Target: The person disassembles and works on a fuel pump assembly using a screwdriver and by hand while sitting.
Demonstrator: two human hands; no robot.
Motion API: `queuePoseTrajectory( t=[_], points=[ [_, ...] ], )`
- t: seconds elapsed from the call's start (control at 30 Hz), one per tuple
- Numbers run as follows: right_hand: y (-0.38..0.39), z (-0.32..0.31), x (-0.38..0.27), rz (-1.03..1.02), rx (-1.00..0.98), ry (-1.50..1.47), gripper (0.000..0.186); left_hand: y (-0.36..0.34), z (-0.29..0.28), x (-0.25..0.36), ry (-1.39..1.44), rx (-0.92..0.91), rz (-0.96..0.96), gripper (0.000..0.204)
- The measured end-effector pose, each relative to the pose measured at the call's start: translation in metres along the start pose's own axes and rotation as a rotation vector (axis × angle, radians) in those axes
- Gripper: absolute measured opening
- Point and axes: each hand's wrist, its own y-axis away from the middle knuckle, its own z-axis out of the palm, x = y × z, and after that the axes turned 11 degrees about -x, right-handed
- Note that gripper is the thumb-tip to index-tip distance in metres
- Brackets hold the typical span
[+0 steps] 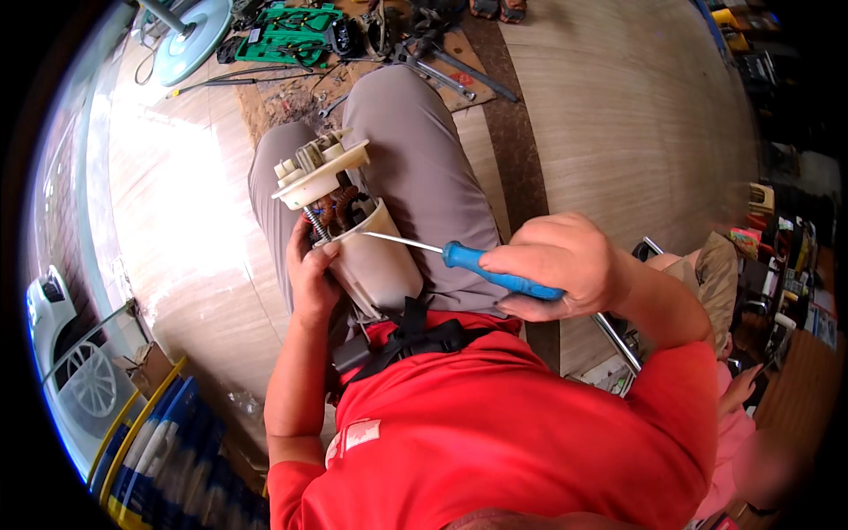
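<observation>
A fuel pump module lies tilted across my lap, its off-white plastic canister [374,265] toward my belly. Its round top flange [320,177] stands apart from the canister's rim; a metal spring [316,223] and a brown corrugated hose [340,208] show in the gap. My left hand [311,269] is closed around the canister's left side near the rim, thumb on the edge. In my right hand [565,263] is a screwdriver [495,268] with a blue handle. The tip of its thin shaft reaches the canister's rim; whether it touches is hard to tell.
Beyond my knees, a stained cardboard sheet [265,97] carries a green tool case [287,35], wrenches [446,78] and dark parts. A round pale-blue stand base [190,44] sits at far left. Another person [715,274] is close on my right. A yellow-edged rack [146,433] stands lower left.
</observation>
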Motion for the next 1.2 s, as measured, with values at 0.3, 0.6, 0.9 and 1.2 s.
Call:
queuePoseTrajectory(
  t=[0.3, 0.6, 0.9, 1.2],
  points=[
    [0.016, -0.01, -0.025, 0.596, 0.234, -0.37, 0.028, -0.038, -0.024, -0.015, 0.077, -0.269, -0.044, 0.088],
    [0.001, -0.006, -0.028, 0.475, 0.221, -0.2, 0.027, -0.031, -0.01, 0.027, 0.046, -0.369, -0.282, 0.079],
    [-0.019, 0.008, -0.028, 0.344, 0.212, -0.116, 0.028, -0.004, 0.015, 0.039, 0.025, -0.087, -0.248, 0.067],
    [-0.028, 0.004, -0.029, 0.359, 0.23, -0.097, 0.03, -0.001, 0.018, 0.025, -0.051, -0.024, -0.149, 0.064]
  ],
)
